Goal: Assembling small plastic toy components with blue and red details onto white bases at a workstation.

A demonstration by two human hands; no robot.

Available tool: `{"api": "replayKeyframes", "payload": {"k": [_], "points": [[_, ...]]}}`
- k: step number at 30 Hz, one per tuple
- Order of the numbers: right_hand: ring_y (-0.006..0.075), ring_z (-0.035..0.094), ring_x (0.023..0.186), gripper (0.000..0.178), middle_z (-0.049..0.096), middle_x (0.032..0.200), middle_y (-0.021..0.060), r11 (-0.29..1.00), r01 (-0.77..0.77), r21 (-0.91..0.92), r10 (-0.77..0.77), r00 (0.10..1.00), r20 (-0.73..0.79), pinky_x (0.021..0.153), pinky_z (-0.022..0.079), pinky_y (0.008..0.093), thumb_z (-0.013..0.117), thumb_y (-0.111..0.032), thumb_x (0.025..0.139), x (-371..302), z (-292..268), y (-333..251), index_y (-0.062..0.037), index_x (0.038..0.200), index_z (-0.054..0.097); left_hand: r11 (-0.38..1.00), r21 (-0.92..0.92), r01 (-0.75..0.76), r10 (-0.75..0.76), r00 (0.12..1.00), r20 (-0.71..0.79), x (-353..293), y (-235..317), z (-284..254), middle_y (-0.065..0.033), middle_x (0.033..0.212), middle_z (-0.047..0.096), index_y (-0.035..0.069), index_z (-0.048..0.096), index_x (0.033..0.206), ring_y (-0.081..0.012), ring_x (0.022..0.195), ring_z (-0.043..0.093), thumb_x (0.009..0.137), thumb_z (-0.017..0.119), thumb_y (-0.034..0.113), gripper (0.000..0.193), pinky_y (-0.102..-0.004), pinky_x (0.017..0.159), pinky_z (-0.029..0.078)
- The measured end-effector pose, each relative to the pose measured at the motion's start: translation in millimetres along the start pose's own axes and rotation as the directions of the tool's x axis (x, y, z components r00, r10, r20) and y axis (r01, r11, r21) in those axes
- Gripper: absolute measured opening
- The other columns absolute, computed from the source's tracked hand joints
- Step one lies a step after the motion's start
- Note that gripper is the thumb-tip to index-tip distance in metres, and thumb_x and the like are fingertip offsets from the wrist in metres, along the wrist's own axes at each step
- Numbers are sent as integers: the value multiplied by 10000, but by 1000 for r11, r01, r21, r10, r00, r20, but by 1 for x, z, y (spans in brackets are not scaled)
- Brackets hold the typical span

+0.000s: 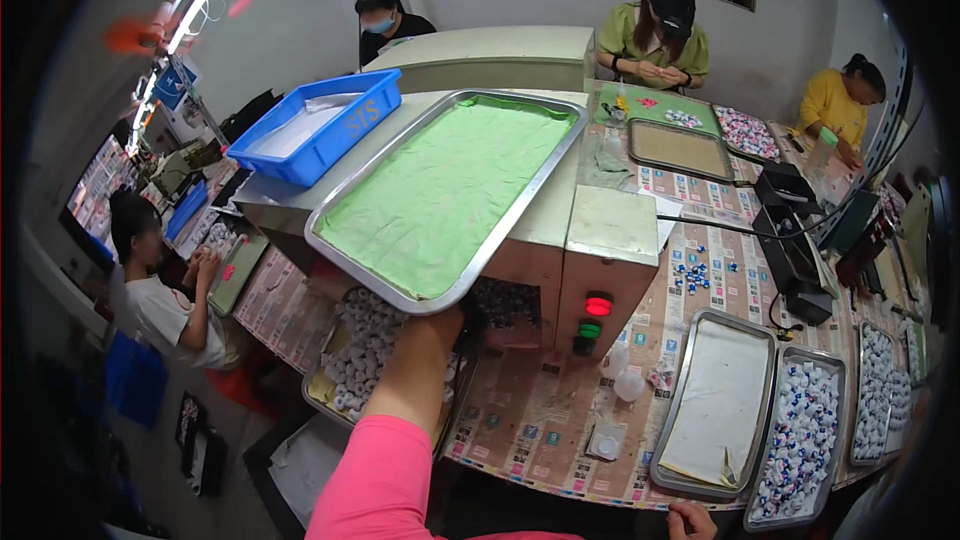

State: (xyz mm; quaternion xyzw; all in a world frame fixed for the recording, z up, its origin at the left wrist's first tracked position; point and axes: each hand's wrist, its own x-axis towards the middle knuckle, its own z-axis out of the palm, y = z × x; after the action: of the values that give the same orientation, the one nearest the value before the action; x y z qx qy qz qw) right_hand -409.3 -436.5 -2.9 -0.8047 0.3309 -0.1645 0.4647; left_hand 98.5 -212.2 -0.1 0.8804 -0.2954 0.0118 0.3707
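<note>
Item: one rectangular metal tray (518, 205) lined with crinkled green cloth (440, 195), resting atop a pale metal machine (540, 230); long axis from near left to far right, near end toward the person. Hands, two. Left hand (443, 325): mostly hidden under that tray's near end; opening and hold cannot be told. Right hand (690, 520): fingers partly curled, cut off below; hold cannot be told. Near it, one white-lined metal tray (681, 395) on the patterned counter (545, 410). One blue plastic bin (330, 152), left of the green cloth.
</note>
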Motion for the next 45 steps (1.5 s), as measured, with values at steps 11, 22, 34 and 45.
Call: {"api": "replayKeyframes", "payload": {"k": [11, 22, 34, 45], "points": [[217, 628, 908, 134, 671, 949, 137, 995, 99, -7, -99, 995, -23, 836, 473, 302, 615, 30, 848, 15, -4, -28, 44, 970, 669, 1000, -15, 24, -24, 999, -24, 1, 0, 1, -168, 1160, 608, 24, 594, 1151, -283, 1081, 582, 700, 776, 390, 609, -379, 933, 441], [211, 627, 944, 164, 674, 981, 132, 993, 118, -8, -118, 990, -82, 872, 467, 301, 614, 30, 846, -6, -5, -37, 39, 998, 674, 993, -120, -15, 11, 999, -31, 9, -5, 9, -161, 1143, 615, 31, 596, 1142, -281, 1062, 589, 696, 776, 382, 595, -379, 926, 442], [165, 622, 778, 113, 642, 854, 107, 993, 108, 54, -98, 981, -165, 681, 480, 250, 618, 58, 762, -13, -1, -23, 45, 860, 672, 992, -125, -7, 7, 1000, -1, 27, 9, 19, -153, 1124, 622, 38, 599, 1131, -279, 1041, 597, 692, 776, 373, 580, -380, 919, 443], [188, 638, 754, 126, 662, 837, 121, 983, 155, 94, -141, 980, -142, 667, 488, 264, 637, 58, 771, -20, -6, -19, 30, 885, 684, 992, -66, -105, 98, 990, -100, -15, 28, 21, -105, 940, 643, 54, 621, 1033, -241, 898, 625, 712, 742, 212, 378, -358, 789, 490]]}}
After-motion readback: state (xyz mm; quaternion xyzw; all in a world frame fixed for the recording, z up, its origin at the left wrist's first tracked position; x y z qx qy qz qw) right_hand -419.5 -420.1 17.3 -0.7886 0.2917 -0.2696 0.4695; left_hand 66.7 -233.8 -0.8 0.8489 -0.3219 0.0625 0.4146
